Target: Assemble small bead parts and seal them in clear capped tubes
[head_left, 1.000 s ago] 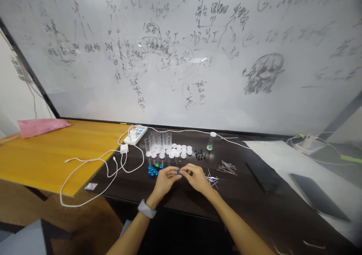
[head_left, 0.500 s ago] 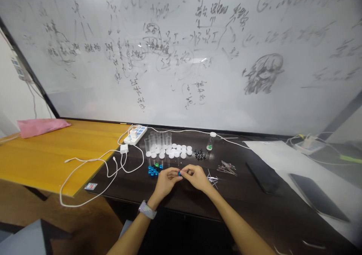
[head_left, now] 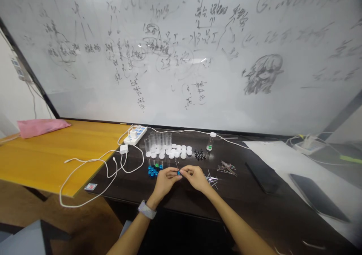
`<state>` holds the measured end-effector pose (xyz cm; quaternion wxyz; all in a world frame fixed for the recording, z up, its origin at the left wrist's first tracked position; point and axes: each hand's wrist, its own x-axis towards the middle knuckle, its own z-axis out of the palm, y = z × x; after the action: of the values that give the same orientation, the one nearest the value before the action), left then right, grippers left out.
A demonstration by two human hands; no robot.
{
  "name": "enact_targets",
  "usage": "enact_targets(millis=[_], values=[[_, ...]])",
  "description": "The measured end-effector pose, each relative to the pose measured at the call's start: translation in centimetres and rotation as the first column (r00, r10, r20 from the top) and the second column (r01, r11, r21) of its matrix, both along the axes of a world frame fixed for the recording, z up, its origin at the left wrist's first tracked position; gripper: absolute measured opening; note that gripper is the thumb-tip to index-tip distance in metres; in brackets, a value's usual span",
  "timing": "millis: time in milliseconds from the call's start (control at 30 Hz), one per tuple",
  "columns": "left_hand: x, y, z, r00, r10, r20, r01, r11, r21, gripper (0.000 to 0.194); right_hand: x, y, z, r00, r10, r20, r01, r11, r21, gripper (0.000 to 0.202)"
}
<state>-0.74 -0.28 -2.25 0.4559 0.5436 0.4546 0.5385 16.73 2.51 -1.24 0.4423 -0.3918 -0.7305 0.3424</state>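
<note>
A small shiny blue ball [head_left: 178, 173] sits between my two hands, close above the dark table. My left hand [head_left: 164, 182] has thumb and fingers closed on its left side. From the right, my right hand [head_left: 197, 177] pinches at the same ball with thumb and forefinger. A thin stick [head_left: 176, 161] rises from the ball, leaning slightly left; its lower end is hidden by the fingers. Left of my left hand lies a cluster of blue balls [head_left: 152, 173] with one green ball [head_left: 157, 165]. Short silvery pins [head_left: 212, 179] lie beside my right hand.
Behind my hands are white caps [head_left: 183, 156], clear tubes [head_left: 160, 139] and black star-shaped pieces [head_left: 200, 155]. A capped tube [head_left: 210, 142] stands further right, near thin sticks [head_left: 227, 168]. White cables [head_left: 106, 164] and a power strip [head_left: 136, 134] lie left; a black phone-like slab [head_left: 261, 177] lies right.
The thin stick at the ball now leans more to the left at its top. My right hand has shifted very slightly; the left stays nearly in place.
</note>
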Motion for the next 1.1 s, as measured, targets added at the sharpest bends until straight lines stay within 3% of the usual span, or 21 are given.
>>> enact_targets(millis=[167,300,533,900,1100], values=[[0.1,-0.1,0.1,1.0,-0.007,-0.011,0.008,1.0,0.021,0.031,-0.1,-0.1,0.0,0.999,-0.012,0.037,0.011,1.0,0.011,0.024],[0.2,-0.2,0.2,0.997,0.02,-0.075,-0.014,0.997,0.07,0.028,-0.1,-0.5,0.2,0.988,-0.084,0.13,0.063,0.985,0.161,0.02],[0.3,-0.5,0.1,0.986,0.074,-0.152,-0.054,0.99,0.127,0.022,0.1,-1.6,0.5,0.943,-0.119,0.311,0.004,0.938,0.346,0.019],[0.3,-0.7,-0.2,0.975,0.105,-0.194,-0.063,0.975,0.211,0.02,0.0,-1.1,0.3,0.977,-0.099,0.191,0.052,0.969,0.24,0.018],[0.4,-0.9,0.1,0.967,0.122,-0.224,-0.069,0.971,0.227,0.021,0.1,-1.7,0.5,0.948,-0.107,0.3,-0.003,0.939,0.344,0.021]])
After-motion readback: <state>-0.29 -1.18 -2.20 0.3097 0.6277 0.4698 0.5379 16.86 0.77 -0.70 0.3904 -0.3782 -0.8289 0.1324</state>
